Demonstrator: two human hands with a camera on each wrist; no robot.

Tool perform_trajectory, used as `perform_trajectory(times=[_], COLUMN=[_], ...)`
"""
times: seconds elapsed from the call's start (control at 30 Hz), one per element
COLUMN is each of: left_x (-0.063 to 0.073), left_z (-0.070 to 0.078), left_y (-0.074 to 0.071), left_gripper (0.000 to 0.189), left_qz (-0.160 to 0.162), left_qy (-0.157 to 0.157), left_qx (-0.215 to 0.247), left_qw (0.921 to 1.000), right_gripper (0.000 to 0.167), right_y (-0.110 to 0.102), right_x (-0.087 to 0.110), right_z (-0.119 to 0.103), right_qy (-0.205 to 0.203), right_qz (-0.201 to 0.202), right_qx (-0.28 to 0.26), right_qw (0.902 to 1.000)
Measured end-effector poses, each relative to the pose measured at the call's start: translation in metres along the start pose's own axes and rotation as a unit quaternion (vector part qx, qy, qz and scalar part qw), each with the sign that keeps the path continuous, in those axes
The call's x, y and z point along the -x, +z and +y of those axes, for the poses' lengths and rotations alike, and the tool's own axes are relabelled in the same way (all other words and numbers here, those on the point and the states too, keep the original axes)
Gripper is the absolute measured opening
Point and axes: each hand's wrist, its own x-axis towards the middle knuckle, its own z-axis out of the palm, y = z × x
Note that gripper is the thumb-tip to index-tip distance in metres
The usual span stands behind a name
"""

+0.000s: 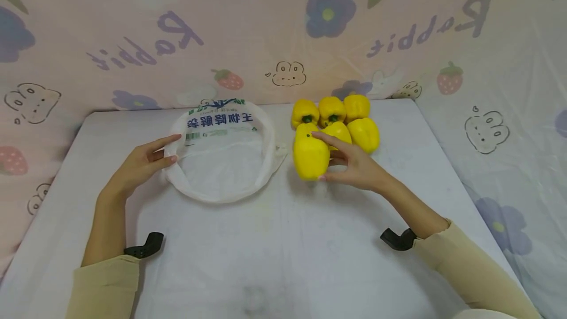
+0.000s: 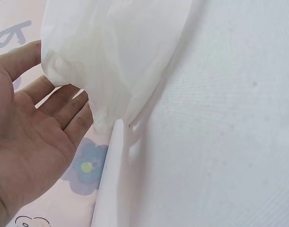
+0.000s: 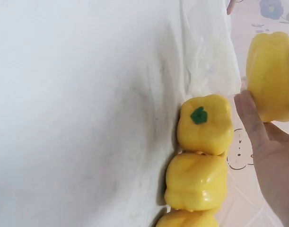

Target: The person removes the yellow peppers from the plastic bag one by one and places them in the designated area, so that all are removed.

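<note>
A white plastic bag (image 1: 226,161) with a round open mouth and printed lettering lies left of the middle of the table. My left hand (image 1: 137,166) holds its rolled rim at the left side, thumb and fingers at the edge; in the left wrist view the fingertips pass behind the bunched bag (image 2: 111,52). With thumb and fingers spread around it, my right hand (image 1: 354,164) grips a yellow bell pepper (image 1: 311,156), raised above the table beside the bag. The right wrist view shows this held pepper (image 3: 271,78) apart from the yellow peppers (image 3: 196,182) in a row.
Several more yellow bell peppers (image 1: 363,134) stand in a cluster at the back right, behind the right hand. The white table (image 1: 248,260) ends at a printed rabbit-and-flower curtain (image 1: 283,23). Black wrist mounts (image 1: 148,245) sit on both forearms.
</note>
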Motion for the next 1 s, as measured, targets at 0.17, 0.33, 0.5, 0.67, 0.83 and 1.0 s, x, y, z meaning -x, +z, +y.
perform_trajectory(times=[0.17,0.33,0.5,0.67,0.83,1.0], left_x=[0.0,0.0,-0.001,-0.001,-0.005,-0.006], left_z=[0.0,0.001,0.0,-0.004,-0.004,-0.007], left_y=[0.0,-0.001,0.0,-0.001,-0.004,-0.003], left_gripper=[0.063,0.063,0.063,0.063,0.062,0.063], left_qz=[-0.002,-0.005,-0.008,-0.005,-0.01,-0.011], left_qy=[-0.007,-0.018,-0.022,-0.012,0.0,-0.005], left_qx=[-0.004,-0.009,-0.003,-0.003,0.003,0.009], left_qw=[1.0,0.9998,0.9997,0.9999,0.9999,0.9999], right_gripper=[0.092,0.092,0.092,0.089,0.087,0.088], right_y=[-0.001,-0.001,-0.002,0.0,0.007,0.009], right_x=[0.009,0.015,0.023,0.027,0.034,0.033], right_z=[0.004,0.01,0.019,0.029,0.04,0.044], right_qy=[0.019,0.022,0.025,0.028,0.033,0.029], right_qz=[-0.008,-0.007,-0.001,0.005,0.002,0.004], right_qx=[0.004,0.006,0.045,0.077,0.075,0.081], right_qw=[0.9998,0.9997,0.9987,0.9966,0.9967,0.9963])
